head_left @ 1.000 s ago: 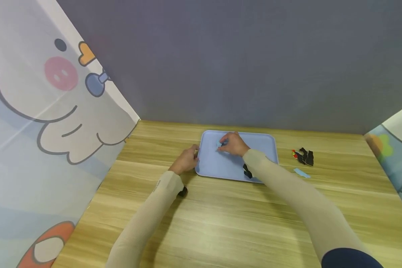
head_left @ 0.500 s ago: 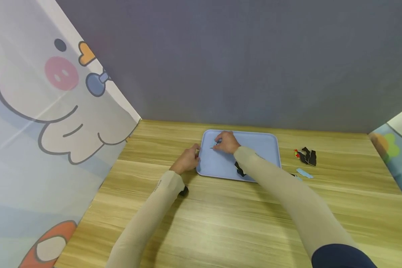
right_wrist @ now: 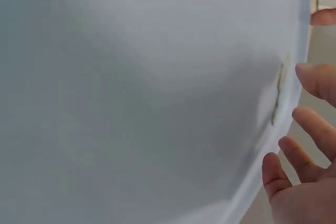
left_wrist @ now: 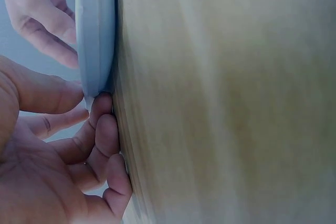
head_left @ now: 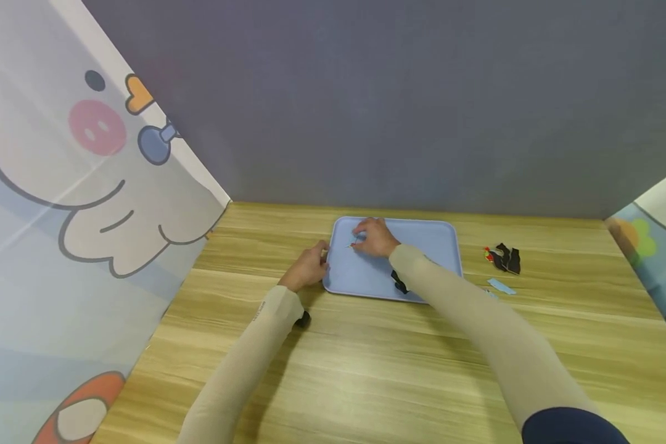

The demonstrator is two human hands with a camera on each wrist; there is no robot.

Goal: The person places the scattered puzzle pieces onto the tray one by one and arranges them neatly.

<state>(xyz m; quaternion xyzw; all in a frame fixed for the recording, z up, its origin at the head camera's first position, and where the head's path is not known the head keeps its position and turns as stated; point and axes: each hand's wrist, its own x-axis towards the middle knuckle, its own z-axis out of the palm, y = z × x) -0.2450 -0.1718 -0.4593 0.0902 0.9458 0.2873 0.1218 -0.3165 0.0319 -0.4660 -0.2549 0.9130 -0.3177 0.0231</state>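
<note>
The light-blue tray (head_left: 416, 231) lies on the wooden table. My left hand (head_left: 309, 266) grips its left edge; in the left wrist view the thumb is over the rim (left_wrist: 95, 30) and fingertips are at its underside. Over the tray's left part, my right hand (head_left: 374, 237) hovers low, fingers bent and apart. A thin, flat piece (right_wrist: 281, 90), pale at its edge, lies on the tray near those fingertips; contact is not visible. A flat black piece (head_left: 398, 282) lies on the tray, partly hidden by the right forearm.
Right of the tray lie flat black pieces with a red-and-yellow one (head_left: 502, 258). A light-blue strip (head_left: 501, 286) lies nearer me, beside another small piece (head_left: 491, 294) partly covered by the right sleeve. A grey wall (head_left: 399, 111) stands behind the table.
My right hand has shifted left and its fingers have come down to the tray. More of the table pieces beside the right forearm shows. My left hand stays at the tray edge.
</note>
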